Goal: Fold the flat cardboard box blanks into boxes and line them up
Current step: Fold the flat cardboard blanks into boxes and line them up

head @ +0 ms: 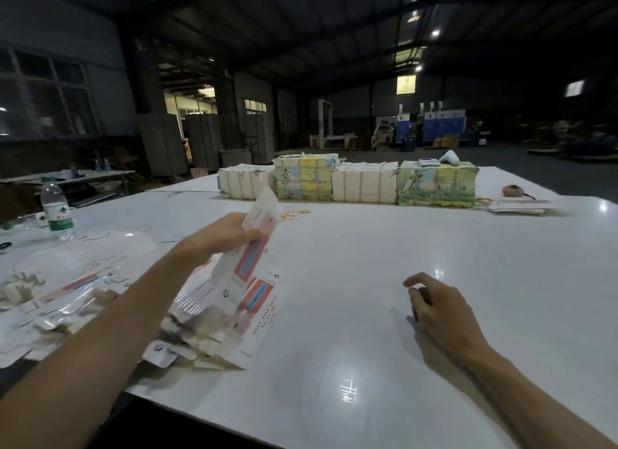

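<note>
Head view, nearest first: both bare forearms reach in over the white counter (pixel 368 365); the right hand (pixel 434 308) is low over bare counter at the right, fingers loosely curled, holding nothing, though whether it touches the surface I cannot tell; to its left, at the near edge, lies the pile (pixel 214 318) of flat blanks, white with red and blue panels and red print, fanned untidily, some overhanging the edge; the left hand (pixel 230 234) is raised above that pile and grips a blank (pixel 249 248) round its upper part, fingers curled about it; the blank stands nearly upright, leaning a little right, its lower end just over the pile; it is blurred, so I cannot tell if it is flat or part-opened; further left more blanks and clear wrap (pixel 100 248) lie spread out; beyond them a bottle (pixel 57 208) with a green label stands upright near the left edge; past the left hand a few orange bands (pixel 294 214) lie loose; at the far side four tied bundles (pixel 364 183) sit touching in a row, two white and two printed in pale colours, alternating; right of them lie a small brown roll (pixel 511 191) and some flat papers (pixel 521 206); behind is a dim hall.
</note>
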Tool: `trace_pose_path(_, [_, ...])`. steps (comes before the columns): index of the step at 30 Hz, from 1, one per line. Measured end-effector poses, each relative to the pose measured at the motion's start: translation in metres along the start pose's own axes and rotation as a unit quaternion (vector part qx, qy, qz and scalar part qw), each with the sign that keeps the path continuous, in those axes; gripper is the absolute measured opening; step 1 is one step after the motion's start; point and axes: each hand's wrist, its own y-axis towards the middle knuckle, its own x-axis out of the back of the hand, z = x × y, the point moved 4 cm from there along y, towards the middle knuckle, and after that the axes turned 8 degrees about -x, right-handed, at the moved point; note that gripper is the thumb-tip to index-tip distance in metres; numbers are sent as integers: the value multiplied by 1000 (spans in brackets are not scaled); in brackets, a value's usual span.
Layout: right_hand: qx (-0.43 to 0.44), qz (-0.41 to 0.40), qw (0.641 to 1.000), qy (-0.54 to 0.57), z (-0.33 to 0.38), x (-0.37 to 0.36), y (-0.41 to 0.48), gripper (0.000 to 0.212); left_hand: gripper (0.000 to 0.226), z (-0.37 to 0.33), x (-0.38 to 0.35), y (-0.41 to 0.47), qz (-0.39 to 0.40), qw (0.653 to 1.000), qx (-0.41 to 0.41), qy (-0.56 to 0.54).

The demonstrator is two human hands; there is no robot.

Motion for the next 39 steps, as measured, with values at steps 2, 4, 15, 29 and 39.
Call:
trace_pose_path(2, [8,-16,1000,-5,0,3,1,20,32,-27,-48,0,110,972,-19,-206])
trace_pose_path(4, [13,-40,999,-4,-1,7,2,20,40,-48,-98,-1,198,904,-13,-378])
trace_pose_path(15, [120,-179,974,67,2,31,5,35,52,-128,-262,-25,294,790,-53,-535])
trace_pose_path(29, [89,-118,985,85,14,37,8,11,62,-121,-264,-25,279,770,-81,-568])
trace_pose_path(39, [-54,-34,954,292,14,57,12,19,76,-130,-260,-28,382,747,-102,-534])
